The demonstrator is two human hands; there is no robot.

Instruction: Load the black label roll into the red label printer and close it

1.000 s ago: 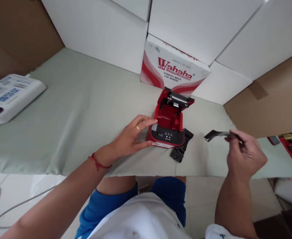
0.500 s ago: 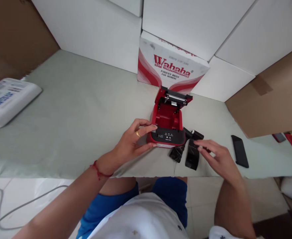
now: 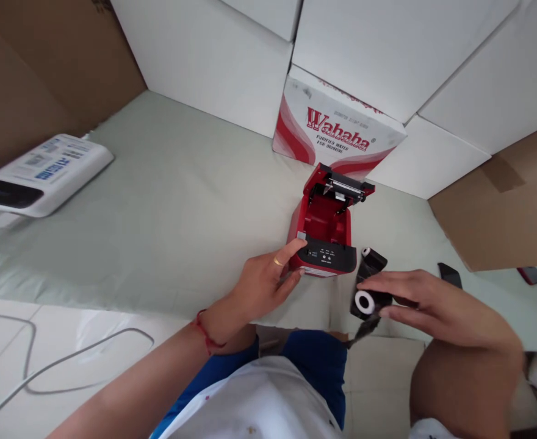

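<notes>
A red and black printer (image 3: pixel 323 222) stands on the cloth with its lid raised; its red inner bay shows no roll. My left hand (image 3: pixel 266 277) is closed on its front left corner, fingers on the black top panel and thumb low against the front. In my right hand (image 3: pixel 426 302) is a black label roll (image 3: pixel 379 301), gripped between thumb and fingers at the table's front edge. Its white hollow core faces left and a loose black strip hangs below. Another black roll (image 3: pixel 373 259) with a white core lies just behind it, partly covered.
A Wahaba-style printed carton marked "Wahaha" (image 3: pixel 337 131) stands behind the printer against white boxes (image 3: pixel 223 67). At the left lies a white device (image 3: pixel 51 174) with a dark panel. A black phone-like object (image 3: pixel 450 275) and a cardboard wall (image 3: pixel 515 201) are at the right.
My right hand has taken hold of a black roll and turned it so its white core shows. The left hand stays at the printer's corner. The whole view has shifted left.
</notes>
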